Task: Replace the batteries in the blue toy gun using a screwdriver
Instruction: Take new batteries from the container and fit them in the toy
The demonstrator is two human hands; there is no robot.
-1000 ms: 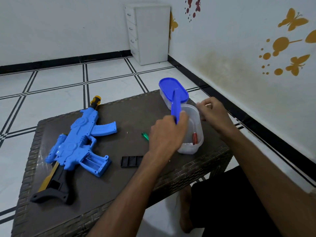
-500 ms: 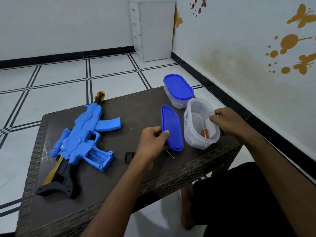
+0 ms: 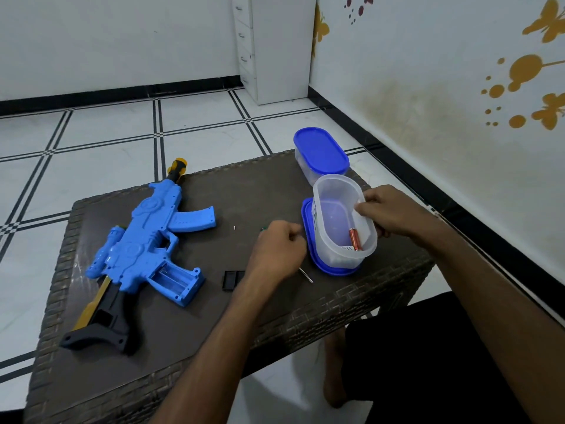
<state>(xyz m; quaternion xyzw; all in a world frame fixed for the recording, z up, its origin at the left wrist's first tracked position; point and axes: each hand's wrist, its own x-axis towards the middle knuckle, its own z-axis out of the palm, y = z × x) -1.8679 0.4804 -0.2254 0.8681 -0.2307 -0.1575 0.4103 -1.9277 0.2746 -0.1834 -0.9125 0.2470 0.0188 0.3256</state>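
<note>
The blue toy gun (image 3: 146,237) lies on the left of the brown wicker table (image 3: 183,338), its battery compartment (image 3: 174,278) open and facing up. The black compartment cover (image 3: 231,280) lies beside it, and a tiny screw (image 3: 234,228) further back. My left hand (image 3: 276,252) hovers loosely curled over the screwdriver (image 3: 306,276), which lies on the table. Nothing shows in its fingers. My right hand (image 3: 388,214) grips the rim of a clear container (image 3: 331,215), tilted on its blue lid (image 3: 308,240). A copper-coloured battery (image 3: 354,240) lies inside.
A second clear container with a blue lid (image 3: 319,151) stands at the table's back right corner. A white drawer unit (image 3: 275,47) stands on the tiled floor by the wall. My leg and bare foot (image 3: 334,377) are under the table's right front.
The blue lid came off the clear container in my left hand and was laid flat on the table. My right hand set the container on it. My left hand has let go of the lid.
</note>
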